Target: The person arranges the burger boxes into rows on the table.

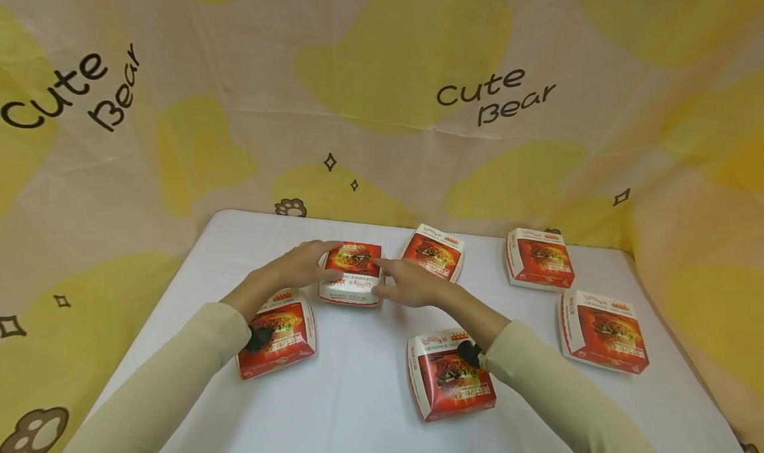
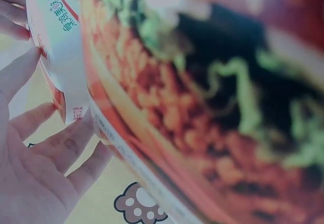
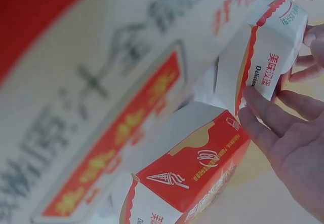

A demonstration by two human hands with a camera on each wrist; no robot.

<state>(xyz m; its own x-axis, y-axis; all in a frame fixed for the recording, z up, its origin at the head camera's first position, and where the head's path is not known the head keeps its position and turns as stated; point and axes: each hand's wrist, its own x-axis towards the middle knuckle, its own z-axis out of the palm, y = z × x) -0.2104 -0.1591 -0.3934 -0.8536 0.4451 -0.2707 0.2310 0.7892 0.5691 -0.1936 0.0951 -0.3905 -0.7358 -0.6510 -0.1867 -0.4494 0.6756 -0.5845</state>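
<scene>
A red and white burger box [image 1: 353, 259], printed with a burger picture, is between my two hands near the back of the table. My left hand [image 1: 297, 265] holds its left side, thumb at the near edge and fingers toward the far edge. From the right, my right hand [image 1: 414, 283] holds it with fingertips and thumb. Both wrist views show fingertips against the white sides of this box [image 2: 63, 46] [image 3: 271, 57]. Whether its base touches the table cannot be told.
On the white table [image 1: 358, 373], one burger box [image 1: 280, 337] lies under the left wrist and another [image 1: 450, 377] under the right forearm. A third [image 1: 434, 253] sits behind the right hand. Two more boxes [image 1: 540, 258] [image 1: 604, 331] stand at right. A patterned cloth [image 1: 382, 108] hangs behind.
</scene>
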